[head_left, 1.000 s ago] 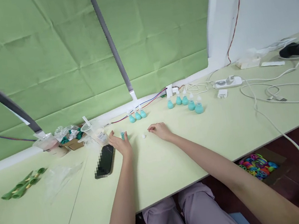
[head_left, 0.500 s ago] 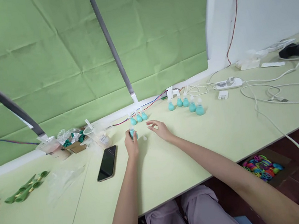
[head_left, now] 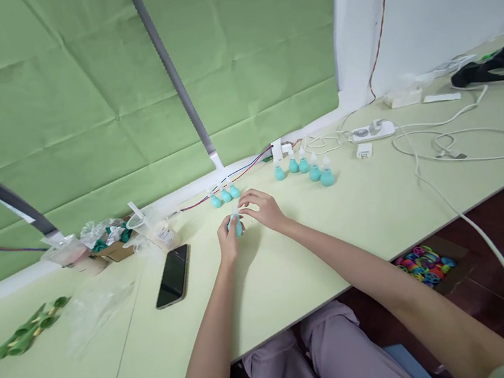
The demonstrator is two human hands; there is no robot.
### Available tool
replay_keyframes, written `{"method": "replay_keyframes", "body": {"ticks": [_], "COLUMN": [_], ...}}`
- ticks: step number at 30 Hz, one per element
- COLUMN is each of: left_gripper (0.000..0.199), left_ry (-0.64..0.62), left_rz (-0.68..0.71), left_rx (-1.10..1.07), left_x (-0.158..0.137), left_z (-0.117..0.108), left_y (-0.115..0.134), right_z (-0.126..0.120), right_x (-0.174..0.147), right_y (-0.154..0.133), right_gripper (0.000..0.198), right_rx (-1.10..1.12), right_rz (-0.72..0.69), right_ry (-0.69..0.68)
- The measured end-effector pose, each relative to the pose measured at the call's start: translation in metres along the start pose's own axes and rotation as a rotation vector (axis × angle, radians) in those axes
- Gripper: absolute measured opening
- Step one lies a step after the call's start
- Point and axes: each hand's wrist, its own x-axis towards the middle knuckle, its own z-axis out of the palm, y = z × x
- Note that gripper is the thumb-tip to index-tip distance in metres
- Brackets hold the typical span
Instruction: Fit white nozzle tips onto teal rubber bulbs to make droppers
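My left hand [head_left: 228, 238] is wrapped around a small teal squeeze bottle [head_left: 238, 227] with a pale top, held upright just over the table. My right hand [head_left: 262, 208] meets it from the right, its thumb and fingertips pinched at the bottle's white top [head_left: 234, 207]. Fingers partly cover that top, so its exact shape is hard to make out. Just behind my hands stand three similar teal bottles [head_left: 225, 195] with clear tips. Farther right is a loose group of several more teal bottles [head_left: 314, 171].
Left of my hands lie a black phone [head_left: 173, 276], a plastic cup with a straw [head_left: 159, 229] and a clear plastic bag [head_left: 97, 310]. Green horn-shaped pieces [head_left: 29, 329] are at far left. A power strip [head_left: 372, 130] and white cables lie right. Below the table edge sits a box of colourful pieces [head_left: 427, 265].
My hands have come together at the bottle, the right moving left onto its top. The small white piece that lay on the table between them no longer shows there. The view has shifted slightly.
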Motion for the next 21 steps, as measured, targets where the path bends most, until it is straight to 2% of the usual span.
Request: {"method": "replay_keyframes", "body": {"ticks": [5, 10, 16, 21], "left_gripper": [0.039, 0.037, 0.036, 0.036], "left_ry": [-0.058, -0.107, -0.093, -0.085], "left_rz": [-0.011, 0.021, 0.052, 0.058], "left_rx": [0.106, 0.267, 0.405, 0.431], "left_x": [-0.001, -0.001, -0.003, -0.003], "left_z": [-0.002, -0.006, -0.008, -0.01], "left_y": [0.002, 0.004, 0.003, 0.004], "right_z": [-0.005, -0.011, -0.009, -0.004], "right_x": [-0.003, -0.003, -0.002, -0.004], "right_y": [0.0, 0.008, 0.008, 0.007], "right_gripper": [0.021, 0.025, 0.023, 0.019], "right_rx": [-0.395, -0.54, -0.582, -0.507], "right_rz": [-0.253, -0.408, -0.433, -0.354], "right_ry": [-0.084, -0.17, -0.226, -0.217]}}
